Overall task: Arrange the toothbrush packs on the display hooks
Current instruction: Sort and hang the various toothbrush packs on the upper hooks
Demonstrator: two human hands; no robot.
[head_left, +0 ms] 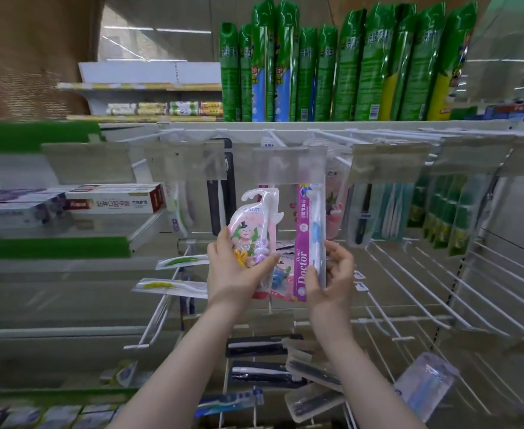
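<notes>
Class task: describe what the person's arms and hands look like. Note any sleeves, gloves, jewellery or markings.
Both the left hand and right hand are ungloved. No ring shows on the fingers, no watch or bracelet on either wrist. The forearms are uncovered down to the picture's bottom edge; no sleeve or marking is visible.
</notes>
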